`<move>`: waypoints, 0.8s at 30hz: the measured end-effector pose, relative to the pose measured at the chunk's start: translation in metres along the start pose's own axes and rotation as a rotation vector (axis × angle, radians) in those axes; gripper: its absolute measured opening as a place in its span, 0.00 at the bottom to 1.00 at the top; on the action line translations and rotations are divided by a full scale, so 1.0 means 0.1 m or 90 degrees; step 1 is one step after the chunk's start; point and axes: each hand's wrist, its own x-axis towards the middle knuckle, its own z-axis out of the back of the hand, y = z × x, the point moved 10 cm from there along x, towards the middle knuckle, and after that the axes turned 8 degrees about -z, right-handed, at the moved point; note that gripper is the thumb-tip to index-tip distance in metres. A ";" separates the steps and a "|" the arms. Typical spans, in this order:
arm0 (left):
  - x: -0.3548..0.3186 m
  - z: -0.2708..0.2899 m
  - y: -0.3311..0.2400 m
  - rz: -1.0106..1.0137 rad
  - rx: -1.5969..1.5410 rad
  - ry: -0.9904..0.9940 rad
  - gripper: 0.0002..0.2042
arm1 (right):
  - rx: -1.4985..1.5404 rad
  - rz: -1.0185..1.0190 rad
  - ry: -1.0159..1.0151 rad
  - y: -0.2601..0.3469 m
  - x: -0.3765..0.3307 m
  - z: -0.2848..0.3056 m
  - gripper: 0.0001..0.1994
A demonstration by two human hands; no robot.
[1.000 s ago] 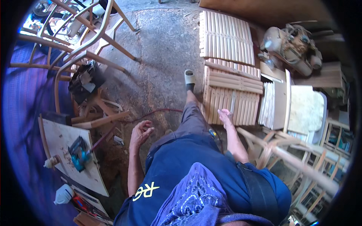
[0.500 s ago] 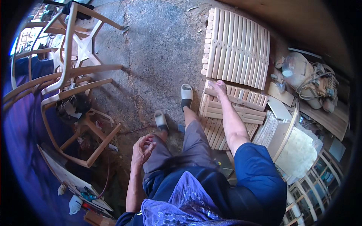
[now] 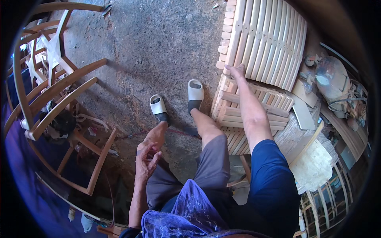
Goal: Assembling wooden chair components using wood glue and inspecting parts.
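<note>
My right hand (image 3: 237, 72) reaches out to the near left corner of a tall stack of pale wooden slats (image 3: 270, 39), its fingers closed at the end of a slat (image 3: 227, 75) there. Some of the fingertips are hard to make out. Just nearer lies a lower stack of shorter slats (image 3: 268, 95), with a few loose wooden pieces (image 3: 254, 113) laid across it beneath my right forearm. My left hand (image 3: 147, 160) hangs over my left thigh, loosely curled, fingers apart and nothing in them.
Wooden chair frames (image 3: 67, 85) crowd the left side. A dusty compressor-like machine (image 3: 332, 77) stands at the far right, near boards and a pale panel (image 3: 315, 162). Curved slatted frames (image 3: 325, 202) lie at the lower right. A thin hose (image 3: 139, 134) crosses the concrete floor (image 3: 151, 43).
My right hand has moved from the lower stack up to the tall stack's near corner. My feet have shifted, and the view has moved closer to the stacks. My left hand stays by my thigh.
</note>
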 end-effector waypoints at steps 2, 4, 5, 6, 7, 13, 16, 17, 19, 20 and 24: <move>0.02 0.11 0.17 0.039 0.008 -0.007 0.17 | -0.016 -0.032 0.034 0.16 -0.13 -0.24 0.51; 0.08 0.13 0.31 0.051 0.006 -0.001 0.16 | -0.030 -0.059 0.034 0.17 -0.16 -0.34 0.56; 0.12 0.14 0.35 0.057 0.008 -0.002 0.16 | -0.038 -0.081 0.028 0.15 -0.15 -0.41 0.62; 0.17 0.12 0.36 0.066 0.001 0.004 0.17 | -0.044 -0.103 0.042 0.08 -0.13 -0.49 0.66; 0.21 0.10 0.36 0.074 -0.007 0.009 0.17 | -0.048 -0.107 0.042 0.06 -0.10 -0.54 0.66; 0.29 0.09 0.44 0.137 -0.068 0.017 0.19 | -0.115 -0.175 -0.013 0.15 -0.11 -0.78 0.65; 0.26 0.18 0.51 0.156 -0.043 0.015 0.19 | -0.096 -0.167 0.028 0.34 -0.17 -0.74 0.67; 0.27 0.18 0.50 0.157 -0.047 0.015 0.19 | -0.056 -0.151 0.032 0.35 -0.17 -0.71 0.67; 0.31 0.22 0.47 0.150 -0.061 -0.003 0.19 | -0.039 -0.128 0.039 0.37 -0.19 -0.70 0.67; 0.33 0.21 0.52 0.150 -0.066 -0.003 0.19 | -0.019 -0.107 0.046 0.40 -0.20 -0.69 0.67; 0.39 0.20 0.51 0.103 -0.078 -0.010 0.20 | 0.163 -0.009 0.152 0.52 -0.49 -0.76 0.68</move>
